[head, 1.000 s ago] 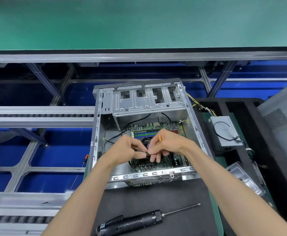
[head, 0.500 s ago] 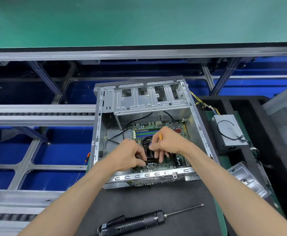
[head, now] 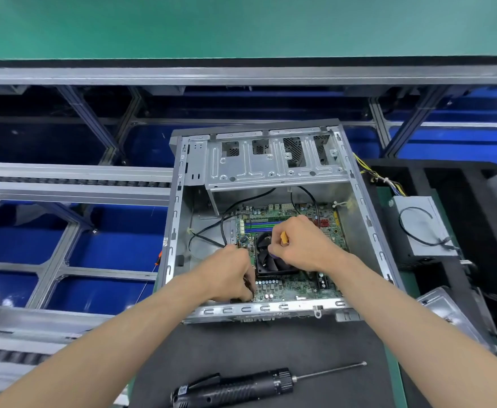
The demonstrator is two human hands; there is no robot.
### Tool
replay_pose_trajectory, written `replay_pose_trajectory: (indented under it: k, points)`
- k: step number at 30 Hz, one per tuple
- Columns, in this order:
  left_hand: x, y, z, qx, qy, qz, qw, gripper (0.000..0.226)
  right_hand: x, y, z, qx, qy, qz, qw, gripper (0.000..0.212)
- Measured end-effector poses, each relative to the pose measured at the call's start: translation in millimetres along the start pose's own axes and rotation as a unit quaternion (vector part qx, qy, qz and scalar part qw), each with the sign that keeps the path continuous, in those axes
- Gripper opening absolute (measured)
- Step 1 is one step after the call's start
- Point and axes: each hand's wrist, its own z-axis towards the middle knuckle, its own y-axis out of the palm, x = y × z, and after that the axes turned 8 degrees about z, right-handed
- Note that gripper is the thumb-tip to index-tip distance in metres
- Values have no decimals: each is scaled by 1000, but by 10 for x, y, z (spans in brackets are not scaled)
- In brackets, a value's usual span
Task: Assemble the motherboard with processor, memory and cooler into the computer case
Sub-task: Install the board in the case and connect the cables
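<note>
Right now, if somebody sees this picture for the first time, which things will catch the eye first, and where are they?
First the open computer case in the middle, with the green motherboard and its black cooler inside. Both hands reach in: the left hand at the board's left edge, the right hand over the cooler, holding something small and orange. An electric screwdriver lies on the dark mat in front of the case.

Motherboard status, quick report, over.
Both hands in the computer case: left hand curled at the motherboard edge, right hand over the cooler, pinching something yellow. Black cables cross the board.
</note>
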Motion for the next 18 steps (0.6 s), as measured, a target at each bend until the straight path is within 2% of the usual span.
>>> replay_pose_trajectory:
  k: [9, 14, 18]
  points:
    - [-26, 57, 75, -3, -28, -8, 1000, 20, 29, 37, 18, 6, -25, -68, 997, 16]
    - [-85, 86, 81, 16, -63, -13, 998, 8, 41, 49, 20, 10, -41, -90, 995, 14]
    - [-87, 75, 73, 15, -77, -15, 997, 8, 47, 53, 20, 12, -46, -100, 994, 13]
